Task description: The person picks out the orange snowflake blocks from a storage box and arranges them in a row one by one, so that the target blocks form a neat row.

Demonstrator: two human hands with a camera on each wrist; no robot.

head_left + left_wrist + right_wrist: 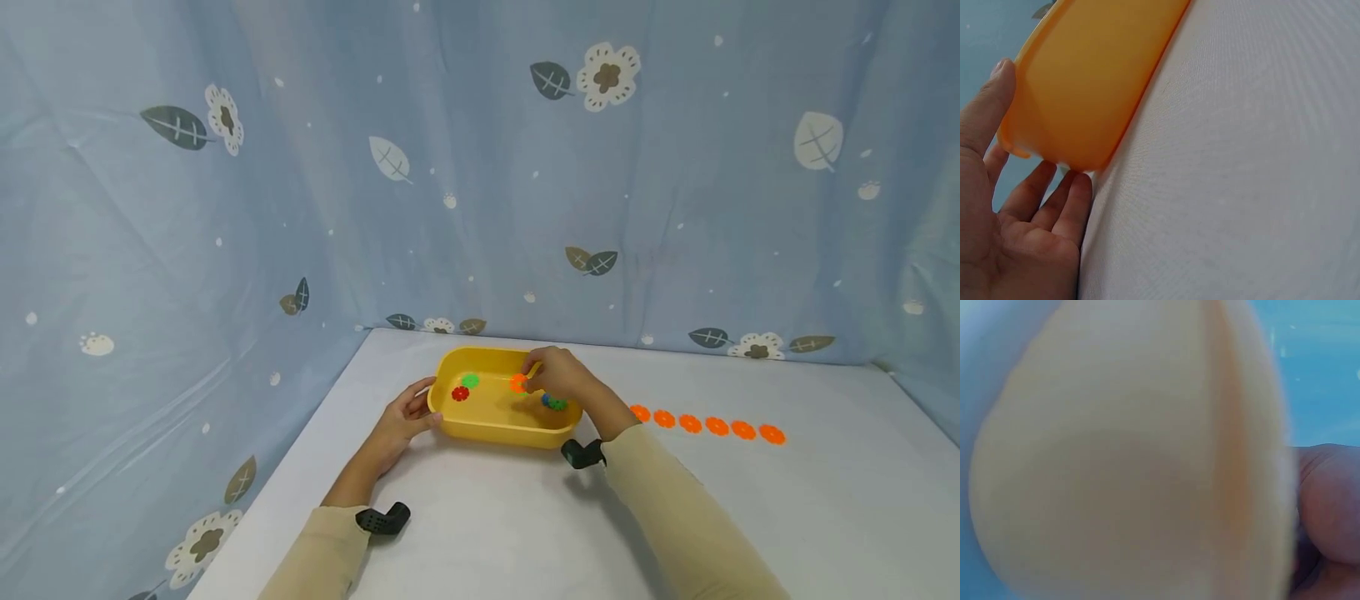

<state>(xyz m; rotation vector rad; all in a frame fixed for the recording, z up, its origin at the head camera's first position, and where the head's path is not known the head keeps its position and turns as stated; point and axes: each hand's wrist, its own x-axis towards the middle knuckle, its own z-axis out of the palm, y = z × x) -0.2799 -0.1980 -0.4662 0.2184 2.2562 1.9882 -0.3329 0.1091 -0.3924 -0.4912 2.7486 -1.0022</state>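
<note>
A yellow plastic basin (495, 432) sits on the white table. My left hand (396, 427) holds its left end, thumb at the rim and fingers against the end wall (1079, 87). Inside the basin, my right hand (562, 373) pinches an orange flower-shaped disc (517, 383) between thumb and fingertips. A red disc (461, 393) and a light green disc (470, 381) lie at the basin's left. Beneath the right hand are a darker green disc (557, 405) and a blue piece (546, 400), partly hidden. In the right wrist view the basin wall hides most of that hand (1332, 506).
Several orange flower-shaped discs (690, 424) lie in a row on the table to the right of the basin, the nearest partly behind the right forearm. A blue patterned curtain (487, 208) hangs behind and to the left. Each wrist wears a black camera (384, 520).
</note>
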